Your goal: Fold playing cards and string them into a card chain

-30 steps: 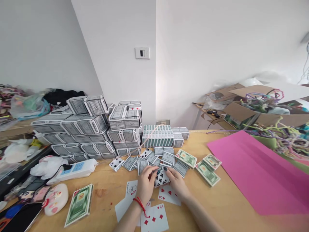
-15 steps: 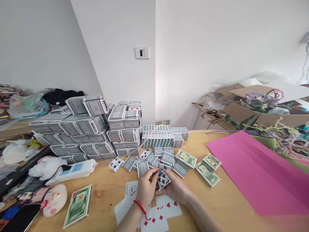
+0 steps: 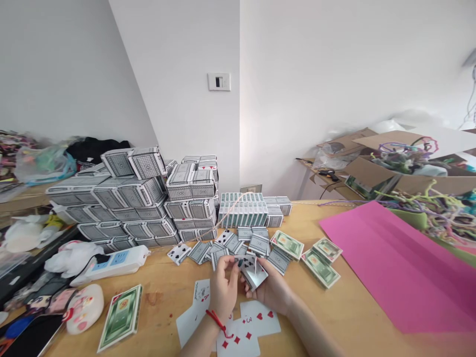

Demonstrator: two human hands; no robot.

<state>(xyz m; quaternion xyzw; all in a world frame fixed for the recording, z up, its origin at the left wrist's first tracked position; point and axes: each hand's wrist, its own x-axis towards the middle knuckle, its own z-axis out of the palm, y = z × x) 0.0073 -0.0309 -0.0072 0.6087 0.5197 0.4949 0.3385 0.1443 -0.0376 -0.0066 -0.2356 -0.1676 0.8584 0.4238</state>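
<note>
Both my hands hold a small deck of playing cards just above the wooden table. My right hand cups the deck from below and the right. My left hand, with a red string on its wrist, pinches at the deck's left side with fingers curled. Loose face-up cards, one of them a red three, lie on the table under my wrists. Several face-down cards lie scattered just beyond the hands.
Stacks of boxed card decks fill the back left. Green-backed decks lie to the right, one more deck at the front left. A pink sheet covers the right side. A white power strip and clutter sit at the left.
The deck has been lifted off the table and tilted, so its edge shows instead of the black club face. Both hands have risen slightly with it.
</note>
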